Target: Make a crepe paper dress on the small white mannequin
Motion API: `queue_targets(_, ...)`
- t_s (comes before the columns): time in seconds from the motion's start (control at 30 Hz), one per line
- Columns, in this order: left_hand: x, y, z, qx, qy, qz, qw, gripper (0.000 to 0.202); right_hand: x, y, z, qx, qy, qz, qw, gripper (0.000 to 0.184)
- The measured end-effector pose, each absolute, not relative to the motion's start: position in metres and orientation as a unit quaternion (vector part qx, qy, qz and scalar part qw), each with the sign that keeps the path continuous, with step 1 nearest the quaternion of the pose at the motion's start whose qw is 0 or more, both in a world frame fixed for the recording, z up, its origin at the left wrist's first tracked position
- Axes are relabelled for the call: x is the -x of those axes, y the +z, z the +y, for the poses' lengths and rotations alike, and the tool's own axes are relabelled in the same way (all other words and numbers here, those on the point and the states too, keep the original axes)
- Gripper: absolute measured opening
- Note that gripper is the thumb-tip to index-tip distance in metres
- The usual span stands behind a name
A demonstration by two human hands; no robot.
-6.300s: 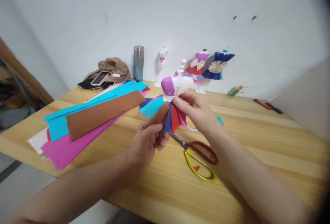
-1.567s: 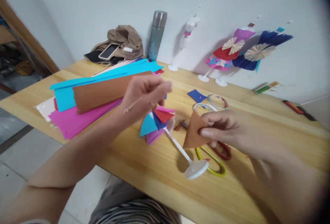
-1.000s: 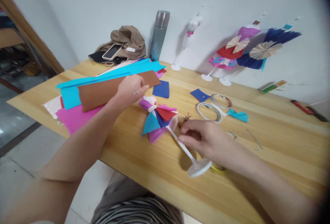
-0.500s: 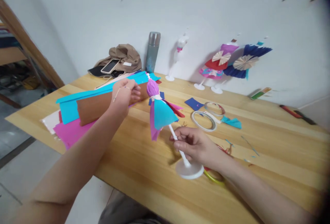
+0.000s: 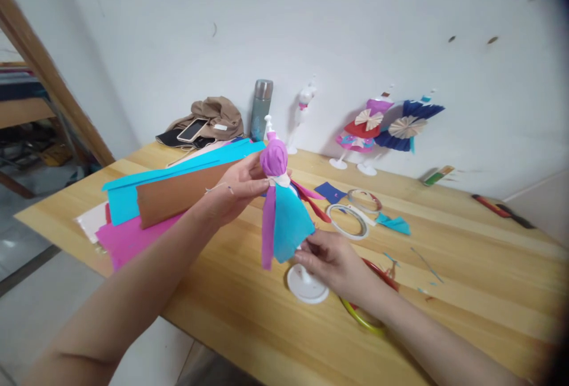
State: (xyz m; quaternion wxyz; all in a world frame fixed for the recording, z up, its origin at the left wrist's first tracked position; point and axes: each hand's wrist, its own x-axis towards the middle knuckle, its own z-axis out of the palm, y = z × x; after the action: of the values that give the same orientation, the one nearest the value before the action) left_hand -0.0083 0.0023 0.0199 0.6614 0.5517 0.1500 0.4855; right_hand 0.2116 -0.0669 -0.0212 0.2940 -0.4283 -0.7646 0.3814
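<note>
A small white mannequin doll (image 5: 284, 208) stands upright on its round base (image 5: 306, 285) near the table's front edge. It wears a purple paper bodice and a skirt of cyan, magenta, red and blue paper strips. My left hand (image 5: 233, 190) touches the doll's waist with its fingers pinched there. My right hand (image 5: 331, 261) grips the thin stand rod under the skirt. Red and yellow-green scissors (image 5: 367, 309) lie partly under my right wrist.
Long sheets of cyan, brown and magenta paper (image 5: 169, 193) lie at left. Tape rolls (image 5: 349, 220), blue paper scraps (image 5: 329, 191), finished dressed dolls (image 5: 382, 128), a bare doll (image 5: 302, 110), a flask (image 5: 261, 107) and a phone on cloth (image 5: 195, 128) stand behind.
The doll lay on the table a second ago; my right hand has stood it upright on its base. My left hand moved from the brown paper to the doll's waist.
</note>
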Motion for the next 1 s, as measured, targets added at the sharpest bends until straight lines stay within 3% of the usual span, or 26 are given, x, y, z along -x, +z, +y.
queue_targets(0.27, 0.008, 0.026, -0.009, -0.573, 0.499, 0.170, 0.628, 0.066, -0.205, -0.019, -0.061, 0.448, 0.413, -0.750, 0.256, 0.033)
queue_targets(0.37, 0.007, 0.029, -0.010, -0.575, 0.515, 0.175, 0.611, 0.063, -0.213, -0.011, -0.058, 0.447, 0.422, -0.750, 0.245, 0.028)
queue_targets(0.47, 0.005, 0.031, -0.010, -0.572, 0.529, 0.189, 0.597, 0.062, -0.224, 0.009, -0.059, 0.509, 0.317, -0.746, 0.288, 0.018)
queue_targets(0.53, 0.004, 0.031, -0.010, -0.568, 0.537, 0.195, 0.592, 0.066, -0.228, 0.027, -0.064, 0.543, 0.206, -0.724, 0.372, 0.013)
queue_targets(0.67, 0.000, 0.030, -0.013, -0.563, 0.552, 0.201, 0.582, 0.073, -0.216, 0.058, -0.076, 0.427, 0.065, -0.754, 0.496, 0.007)
queue_targets(0.8, -0.003, 0.030, -0.016, -0.561, 0.564, 0.194, 0.574, 0.082, -0.190, 0.074, -0.077, 0.327, -0.020, -0.809, 0.487, 0.010)
queue_targets(1.0, -0.003, 0.028, -0.016, -0.565, 0.562, 0.186, 0.575, 0.082, -0.175, 0.081, -0.072, 0.384, -0.024, -0.822, 0.420, 0.016)
